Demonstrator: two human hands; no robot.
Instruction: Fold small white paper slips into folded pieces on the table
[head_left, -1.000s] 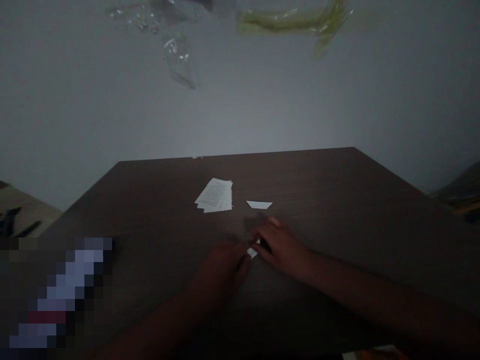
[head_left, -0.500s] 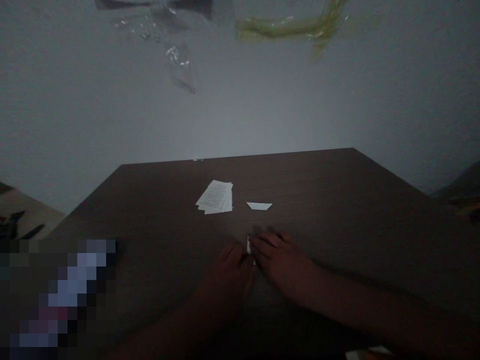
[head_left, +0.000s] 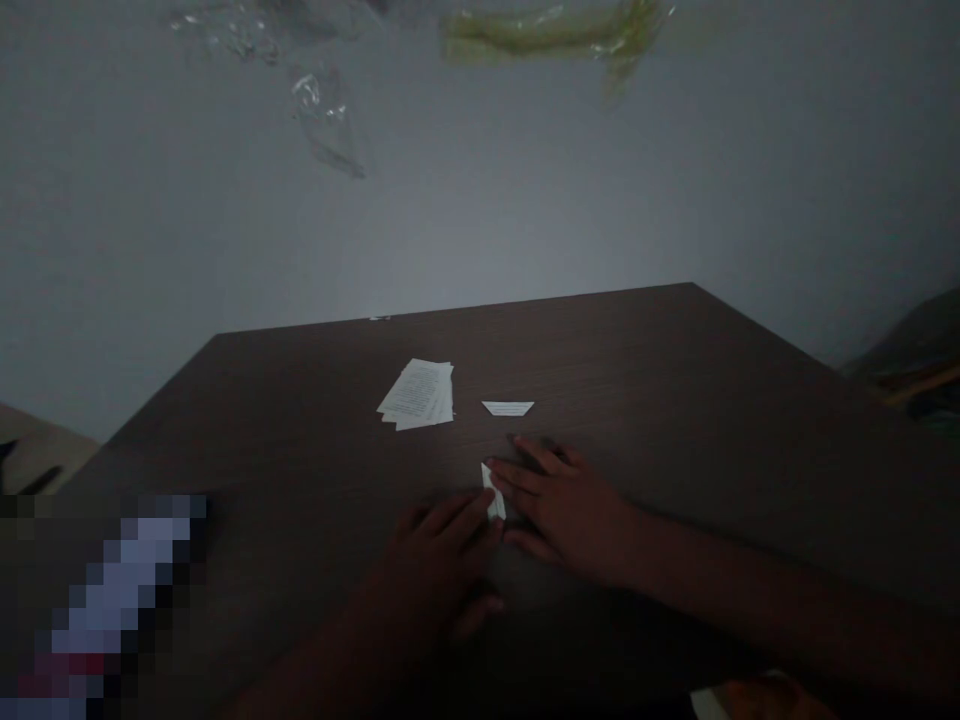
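A small folded piece of white paper [head_left: 495,505] lies on the dark wooden table between my two hands. My left hand [head_left: 450,545] rests at its left side, with fingertips on the paper and the thumb apart below. From the right, my right hand [head_left: 566,505] lies flat with fingers spread, and one fingertip touches the paper's upper end. Just beyond my hands sits another folded paper [head_left: 508,409], shaped like a flat trapezoid with printed lines. To its left is a loose stack of printed paper sheets [head_left: 420,395].
The brown table [head_left: 600,350] reaches back to a grey wall [head_left: 487,200] with yellow tape [head_left: 540,35] and clear plastic [head_left: 322,110] on it. A blurred-out patch [head_left: 105,600] covers the lower left. A pale object [head_left: 709,703] shows at the bottom edge.
My left hand has loosened and spread its fingers, and my right fingers have opened wider. More of the folded paper shows between them. The whole view has shifted slightly.
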